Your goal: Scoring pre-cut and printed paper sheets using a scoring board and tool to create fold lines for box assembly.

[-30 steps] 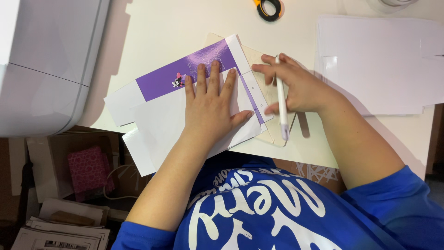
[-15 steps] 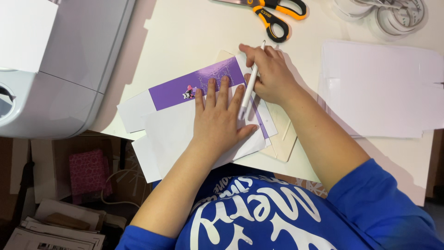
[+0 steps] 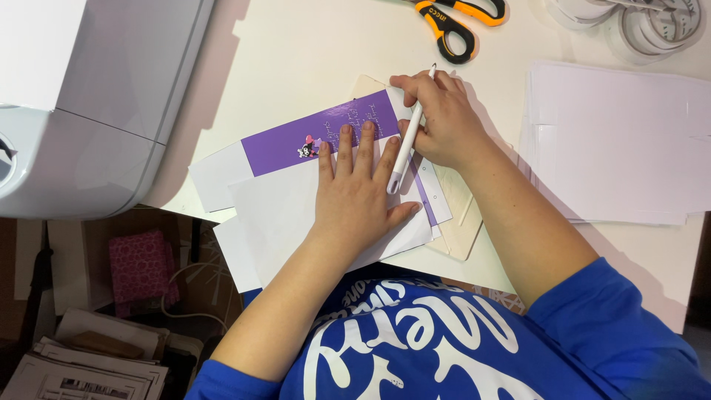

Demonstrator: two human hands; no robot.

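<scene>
We are sitting at the pale table (image 3: 311,52), beside the grey machine (image 3: 96,96), and our view is now tipped up to show the orange-handled scissors (image 3: 455,18). Our left hand (image 3: 359,196) is lying flat and unclenched, still pinning the purple-banded sheet (image 3: 296,144). Our right hand (image 3: 441,118), shifted toward the far end, is gripping the white pen-like tool (image 3: 406,144) along the sheet's edge.

Cream counter with surrounding clutter, seen from above.
The counter (image 3: 311,52) carries a grey-white machine (image 3: 89,96) at left; below its edge lie cardboard boxes (image 3: 148,237), a pink patterned pouch (image 3: 141,268) and stacked papers (image 3: 81,370), evenly lit.
</scene>
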